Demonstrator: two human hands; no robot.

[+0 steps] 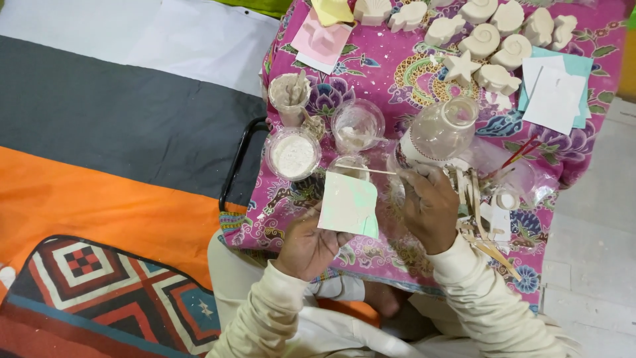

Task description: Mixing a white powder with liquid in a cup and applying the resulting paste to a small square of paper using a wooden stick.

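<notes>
Now the left hand (306, 246) pinches a pale green card (348, 204) from below, tilted up over the bench (391, 73). The right hand (430, 207), just beside it, grips a thin stick (371, 171) lying crosswise above the card's top edge. A powder cup (293, 154), empty cups and a bottle (438, 132) crowd close behind; shell casts (482, 41) lie farther back.

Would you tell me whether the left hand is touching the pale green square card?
Touching. The head view shows the left hand gripping the pale green card at its lower left edge, thumb and fingers pinching it with no gap.
</notes>
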